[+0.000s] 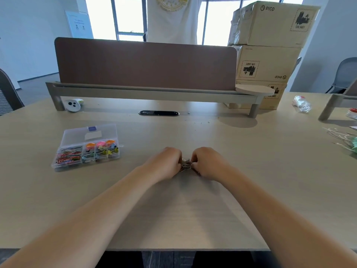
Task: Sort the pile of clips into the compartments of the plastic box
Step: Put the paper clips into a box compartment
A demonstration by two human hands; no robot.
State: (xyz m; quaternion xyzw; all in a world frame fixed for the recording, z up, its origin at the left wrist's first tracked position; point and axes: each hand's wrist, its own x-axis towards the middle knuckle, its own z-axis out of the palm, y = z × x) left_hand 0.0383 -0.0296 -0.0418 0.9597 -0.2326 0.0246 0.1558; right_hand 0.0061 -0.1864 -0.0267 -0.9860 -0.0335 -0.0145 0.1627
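**A:** Where's the pile?

**B:** The clips (186, 165) are a small silvery clump on the table (193, 213), pinched from both sides. The left hand (166, 163) and right hand (209, 163) each have fingers curled tight onto it, knuckles up, and they hide most of it.

**A:** And the box?

**B:** The box (87, 149) lies well left of the left fingers and a little farther off, with its lid open and laid back. Coloured paper clips fill its left compartment. Binder clips and round orange and pink pieces sit in those to the right.

**A:** Anything past the fingers?

**B:** Straight beyond them is a dark cable slot (158, 113), then a brown divider (144, 64) on a grey riser (150, 93). A white gadget (73, 105) lies far left beneath the riser. Stacked cartons (270, 35) and a crumpled bottle (301, 104) are far right. Someone in a white shirt (173, 20) stands behind the divider.
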